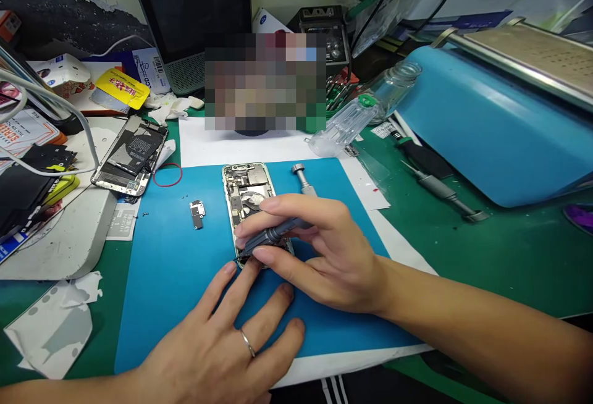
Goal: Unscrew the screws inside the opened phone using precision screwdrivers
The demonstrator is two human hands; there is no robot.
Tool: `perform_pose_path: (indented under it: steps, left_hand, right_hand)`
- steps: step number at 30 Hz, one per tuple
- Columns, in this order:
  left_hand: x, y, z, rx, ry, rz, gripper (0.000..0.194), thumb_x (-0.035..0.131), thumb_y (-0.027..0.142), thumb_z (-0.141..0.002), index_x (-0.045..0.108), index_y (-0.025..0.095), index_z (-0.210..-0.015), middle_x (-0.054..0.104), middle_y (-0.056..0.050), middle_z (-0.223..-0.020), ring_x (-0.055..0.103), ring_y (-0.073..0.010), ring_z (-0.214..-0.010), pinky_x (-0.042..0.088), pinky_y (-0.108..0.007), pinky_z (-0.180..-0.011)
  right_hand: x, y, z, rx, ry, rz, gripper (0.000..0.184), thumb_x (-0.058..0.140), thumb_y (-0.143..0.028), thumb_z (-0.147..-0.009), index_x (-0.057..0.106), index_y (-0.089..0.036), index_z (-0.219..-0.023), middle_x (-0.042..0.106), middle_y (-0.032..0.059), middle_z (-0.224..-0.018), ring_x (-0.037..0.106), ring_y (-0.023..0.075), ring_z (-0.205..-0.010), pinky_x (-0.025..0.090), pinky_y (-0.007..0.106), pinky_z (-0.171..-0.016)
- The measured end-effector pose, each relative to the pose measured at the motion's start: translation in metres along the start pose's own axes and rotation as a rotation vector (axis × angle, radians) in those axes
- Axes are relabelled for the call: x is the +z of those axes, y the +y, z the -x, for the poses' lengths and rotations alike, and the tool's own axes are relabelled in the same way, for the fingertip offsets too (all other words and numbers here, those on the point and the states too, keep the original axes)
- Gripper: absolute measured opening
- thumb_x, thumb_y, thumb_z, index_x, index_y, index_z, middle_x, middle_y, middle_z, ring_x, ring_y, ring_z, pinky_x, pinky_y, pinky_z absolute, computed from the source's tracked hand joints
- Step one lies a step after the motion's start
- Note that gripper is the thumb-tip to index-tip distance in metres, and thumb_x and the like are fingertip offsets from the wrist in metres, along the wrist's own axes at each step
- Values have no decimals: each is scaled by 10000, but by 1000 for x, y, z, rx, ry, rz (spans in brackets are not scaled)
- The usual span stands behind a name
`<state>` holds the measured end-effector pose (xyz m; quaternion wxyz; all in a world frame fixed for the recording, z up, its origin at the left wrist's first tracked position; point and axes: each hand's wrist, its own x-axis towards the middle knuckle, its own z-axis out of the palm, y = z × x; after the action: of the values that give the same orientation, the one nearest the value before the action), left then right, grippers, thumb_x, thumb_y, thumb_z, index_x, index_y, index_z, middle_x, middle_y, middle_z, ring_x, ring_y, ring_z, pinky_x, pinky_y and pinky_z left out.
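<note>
Two bare hands at opened phone (257,175), on blue mat (162,305). Phone directly ahead of left fingertips, long axis running away from person. Right hand (333,256): fingers pinching screwdriver (273,235), slanted across phone's near half, tip at near left corner. Left hand (231,330): fingers spread, unclenched, tips at phone's near end. Containers, beyond: dark case (323,13), small round pieces inside, unidentifiable; glass jar (402,79), contents not discernible.

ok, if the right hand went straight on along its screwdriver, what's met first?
Likely the left hand, at its index fingertip, just past the screwdriver; depth near the phone is unclear.
</note>
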<state>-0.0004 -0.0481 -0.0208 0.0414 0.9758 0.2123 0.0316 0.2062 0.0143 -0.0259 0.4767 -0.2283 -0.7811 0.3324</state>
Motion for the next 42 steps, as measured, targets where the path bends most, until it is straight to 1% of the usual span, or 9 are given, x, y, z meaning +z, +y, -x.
perform_pose_path:
  steps: [5,11,21,27,32,34,37,39,42]
  left_hand:
    - [-2,-2,-2,20,-30,21,559,545,469,-996,470,211,-1486,430,-99,-1590,432,-467,-1396,390,-595,-1107]
    - [-5,-3,-4,38,-85,37,662,616,515,-953,445,195,-1508,387,-129,-1615,408,-505,-1405,421,-623,-1080]
    - [-6,-1,-2,7,-127,71,626,598,519,-972,442,253,-1517,361,-94,-1640,335,-498,-1457,421,-701,-1061]
    - [-7,-2,-1,4,-117,87,587,566,496,-997,441,253,-1516,376,-83,-1635,316,-501,-1464,419,-723,-1054]
    - [-12,1,0,-10,-88,130,609,589,439,-991,428,188,-1522,381,-103,-1626,271,-489,-1492,323,-642,-1176]
    - [-16,2,1,-18,-102,154,610,593,422,-989,422,174,-1520,373,-116,-1627,249,-476,-1508,277,-613,-1213]
    - [-22,3,3,-20,-99,151,602,574,411,-1003,404,168,-1526,361,-129,-1630,228,-448,-1525,228,-599,-1239]
    - [-24,3,3,-14,-84,126,598,577,403,-1002,407,161,-1523,368,-135,-1624,229,-439,-1525,232,-583,-1238]
    - [-25,3,0,-2,-102,97,595,597,404,-988,428,158,-1503,381,-144,-1613,274,-416,-1508,270,-552,-1221]
  right_hand:
    - [1,0,-1,78,-36,-15,479,587,-63,-971,398,-203,-1389,684,86,-1109,744,146,-977,682,269,-815]
    - [0,0,-1,77,-41,-8,479,595,-67,-967,407,-201,-1387,682,84,-1112,740,148,-990,680,271,-822]
    - [-2,-1,-2,45,95,38,532,608,-70,-953,441,-309,-1398,711,37,-1125,753,155,-989,689,245,-793]
    - [-4,1,-3,-5,105,112,593,578,-9,-924,429,-262,-1439,712,50,-1123,741,153,-1030,673,263,-852]
    - [-6,0,-9,-129,109,167,688,538,9,-906,380,-318,-1491,721,44,-1172,747,158,-1012,675,317,-856]
    - [-6,-9,-13,-180,130,180,713,558,-10,-905,362,-344,-1504,687,40,-1277,755,150,-982,677,311,-828]
    - [-5,-24,-21,-151,173,216,686,616,-79,-923,371,-368,-1494,579,40,-1452,763,133,-947,671,305,-839]
    - [-4,-26,-25,-147,185,221,619,648,-106,-928,419,-337,-1455,599,52,-1425,766,131,-949,655,303,-901]
    - [-2,-14,-27,-246,151,166,496,558,-113,-989,427,-311,-1424,691,31,-1266,763,117,-927,664,285,-857]
